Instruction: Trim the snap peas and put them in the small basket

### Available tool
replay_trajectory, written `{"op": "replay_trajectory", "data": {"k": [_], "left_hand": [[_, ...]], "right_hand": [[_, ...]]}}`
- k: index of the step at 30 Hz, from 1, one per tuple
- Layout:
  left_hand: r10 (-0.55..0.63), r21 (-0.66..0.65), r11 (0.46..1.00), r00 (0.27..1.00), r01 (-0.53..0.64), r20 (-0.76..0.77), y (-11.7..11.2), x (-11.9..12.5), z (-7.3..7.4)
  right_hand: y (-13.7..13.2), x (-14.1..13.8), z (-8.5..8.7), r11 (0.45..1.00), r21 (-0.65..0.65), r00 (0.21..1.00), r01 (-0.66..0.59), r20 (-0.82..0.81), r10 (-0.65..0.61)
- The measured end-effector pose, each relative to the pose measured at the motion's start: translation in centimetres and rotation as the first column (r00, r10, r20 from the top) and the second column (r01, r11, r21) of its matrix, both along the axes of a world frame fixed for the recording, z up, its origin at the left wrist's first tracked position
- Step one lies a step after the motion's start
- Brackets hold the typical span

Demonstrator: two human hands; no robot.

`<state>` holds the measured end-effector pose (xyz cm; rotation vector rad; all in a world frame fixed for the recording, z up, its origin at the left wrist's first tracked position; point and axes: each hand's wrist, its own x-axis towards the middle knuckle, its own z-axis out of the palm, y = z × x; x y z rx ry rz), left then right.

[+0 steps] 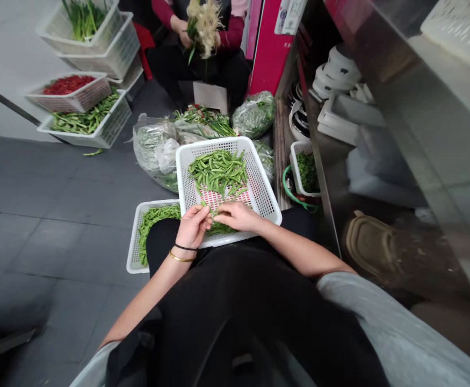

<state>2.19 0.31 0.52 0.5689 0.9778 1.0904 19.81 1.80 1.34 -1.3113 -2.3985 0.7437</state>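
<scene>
A white perforated basket [265, 199] rests on my lap, with a heap of green beans [218, 171] in it. My left hand [192, 226] and my right hand [238, 215] meet at the basket's near edge. Both have their fingers pinched on a green bean [214, 215] between them. A gold bangle and a black band circle my left wrist. A second white basket [134, 252] with green beans lies on the floor by my left knee.
Plastic bags of greens [158, 148] lie on the grey floor ahead. Stacked white baskets [98, 131] with green pods and red chillies stand at the far left. A person opposite holds a bunch of scallions [204, 24]. Steel shelving with dishes [339, 70] runs along the right.
</scene>
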Motion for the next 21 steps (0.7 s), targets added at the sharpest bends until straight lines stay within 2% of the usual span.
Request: {"op": "replay_trajectory", "data": {"k": [2, 4, 5, 7, 8, 9, 10, 12, 13, 14, 15, 17, 18, 19, 20, 21], "left_hand": [[-0.03, -0.001, 1.0, 0.997, 0.03, -0.069, 0.0, -0.2, -0.1], [-0.168, -0.024, 0.986, 0.973, 0.166, -0.157, 0.0, -0.8, -0.4], [-0.289, -0.051, 0.957, 0.937, 0.284, -0.197, 0.0, -1.2, -0.5], [-0.555, -0.121, 0.831, 0.799, 0.542, -0.232, 0.0, -1.9, -0.8], [-0.633, -0.138, 0.773, 0.74, 0.619, -0.227, 0.0, -2.0, -0.9], [-0.645, -0.129, 0.763, 0.732, 0.634, -0.219, 0.0, -2.0, -1.0], [-0.596, -0.097, 0.801, 0.775, 0.59, -0.211, 0.0, -1.9, -1.1], [-0.378, 0.0, 0.923, 0.907, 0.385, -0.185, 0.2, -1.5, -1.0], [-0.296, 0.046, 0.95, 0.939, 0.309, -0.175, 0.2, -1.3, -0.9], [-0.295, 0.076, 0.947, 0.939, 0.312, -0.177, 0.4, -1.3, -0.8], [-0.368, 0.088, 0.917, 0.91, 0.39, -0.192, 0.5, -1.4, -0.7], [-0.559, 0.072, 0.807, 0.797, 0.586, -0.23, 0.8, -2.0, -0.7], [-0.612, 0.053, 0.768, 0.756, 0.638, -0.231, 0.9, -2.6, -0.7], [-0.625, 0.04, 0.762, 0.752, 0.646, -0.21, 1.1, -3.2, -0.7], [-0.604, 0.038, 0.786, 0.779, 0.617, -0.168, 1.4, -3.7, -0.8], [-0.564, 0.046, 0.819, 0.818, 0.571, -0.109, 1.6, -4.3, -1.0]], "right_hand": [[-0.5, -1.1, -0.2, 0.993, 0.1, 0.995, -0.06, 0.09, 0.051], [-1.1, -1.5, -0.2, 0.965, 0.119, 0.961, -0.233, 0.179, 0.21], [-1.3, -1.5, -0.1, 0.936, 0.083, 0.925, -0.343, 0.205, 0.32], [-1.4, -1.0, 0.1, 0.857, -0.023, 0.84, -0.515, 0.186, 0.51], [-1.3, -0.8, 0.2, 0.827, -0.071, 0.815, -0.558, 0.141, 0.562], [-1.1, -0.6, 0.3, 0.821, -0.108, 0.818, -0.561, 0.082, 0.57], [-0.8, -0.4, 0.4, 0.844, -0.132, 0.85, -0.52, 0.018, 0.527], [0.1, 0.1, 0.5, 0.912, -0.18, 0.929, -0.369, -0.09, 0.358], [0.6, 0.4, 0.5, 0.921, -0.218, 0.944, -0.324, -0.133, 0.301], [1.1, 0.8, 0.6, 0.907, -0.265, 0.941, -0.328, -0.174, 0.29], [1.5, 1.4, 0.7, 0.878, -0.314, 0.928, -0.361, -0.22, 0.302], [2.2, 3.0, 0.7, 0.832, -0.389, 0.904, -0.396, -0.322, 0.28], [2.5, 3.9, 0.6, 0.835, -0.413, 0.908, -0.365, -0.354, 0.222], [2.9, 4.8, 0.4, 0.843, -0.436, 0.922, -0.313, -0.354, 0.159], [3.4, 5.5, 0.1, 0.847, -0.462, 0.943, -0.262, -0.308, 0.124], [3.9, 6.1, -0.4, 0.846, -0.484, 0.969, -0.224, -0.206, 0.139]]}}
